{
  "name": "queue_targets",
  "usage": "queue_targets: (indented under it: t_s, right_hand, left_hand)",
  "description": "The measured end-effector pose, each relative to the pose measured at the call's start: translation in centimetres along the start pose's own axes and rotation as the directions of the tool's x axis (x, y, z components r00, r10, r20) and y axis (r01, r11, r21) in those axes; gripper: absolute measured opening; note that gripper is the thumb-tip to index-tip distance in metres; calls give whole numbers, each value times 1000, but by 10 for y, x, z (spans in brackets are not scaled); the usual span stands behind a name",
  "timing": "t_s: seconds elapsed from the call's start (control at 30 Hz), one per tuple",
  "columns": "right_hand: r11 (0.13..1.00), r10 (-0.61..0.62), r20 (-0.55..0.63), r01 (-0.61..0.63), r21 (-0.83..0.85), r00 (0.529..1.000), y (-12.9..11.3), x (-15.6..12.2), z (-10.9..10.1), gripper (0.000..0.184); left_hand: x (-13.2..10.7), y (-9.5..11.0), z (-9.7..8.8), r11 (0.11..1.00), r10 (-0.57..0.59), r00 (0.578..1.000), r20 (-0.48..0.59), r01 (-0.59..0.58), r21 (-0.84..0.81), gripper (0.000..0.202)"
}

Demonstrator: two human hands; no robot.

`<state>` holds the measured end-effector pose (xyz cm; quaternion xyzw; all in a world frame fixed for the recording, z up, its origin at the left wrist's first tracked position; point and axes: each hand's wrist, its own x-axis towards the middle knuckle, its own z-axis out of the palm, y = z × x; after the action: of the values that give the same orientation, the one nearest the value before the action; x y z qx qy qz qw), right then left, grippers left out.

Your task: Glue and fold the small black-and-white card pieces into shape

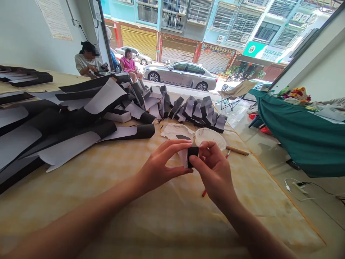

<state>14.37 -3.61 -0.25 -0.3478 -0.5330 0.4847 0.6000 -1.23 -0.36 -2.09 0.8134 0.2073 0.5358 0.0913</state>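
Offcut of black sheet material [193,156], with white paper showing along one side, is pinched in the air above the tabletop [54,190], near the middle of the frame. The left hand [161,165] comes in from the lower left, with its fingers extended and closing on the offcut from the left. The right hand [212,169] curls in from the other side, its thumb and fingers gripping the black face. Held up between both hands, the piece seems placed where the head-worn camera and the person's eyes can follow it.

Just beyond the hands lie crumpled white paper [175,131] and a translucent round dish [210,138], within easy reach. A wooden stick [238,150] rests at the far right of the work area, and a red-tipped pencil [204,193] pokes out below the right hand. A large pile of long black strips with white backing [67,118] fills the left side of the frame, and a row of folded black pieces [199,111] runs across the centre. Both seem pushed back to leave working room at the front. At the upper left, a seated co-worker [87,61] bends over something held in their own hands.
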Motion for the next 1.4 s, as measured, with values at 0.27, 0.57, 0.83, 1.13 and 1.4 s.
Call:
queue_targets:
  t_s: [0.27, 0.57, 0.83, 1.13, 1.4]
  right_hand:
    - [999, 43, 36, -44, 27, 998, 0, 2, 1, 28]
    - [998, 62, 36, -61, -19, 997, -2, 4, -3, 43]
    - [984, 82, 19, -78, -162, 996, -3, 8, -8, 33]
    - [946, 85, 64, -61, -318, 994, -2, 6, -11, 22]
    - [954, 36, 73, -13, -299, 997, -1, 4, -8, 20]
  left_hand:
    - [0, -1, -1, 1000, 0, 1000, 3, 0, 3, 56]
    - [0, 0, -3, 1000, 0, 1000, -4, 0, 7, 55]
    - [0, -2, -4, 1000, 20, 999, -43, -19, 21, 61]
    - [0, -1, -5, 999, 21, 999, -39, -20, 41, 60]
    - [-1, -1, -6, 999, -4, 1000, -11, 5, 47, 60]
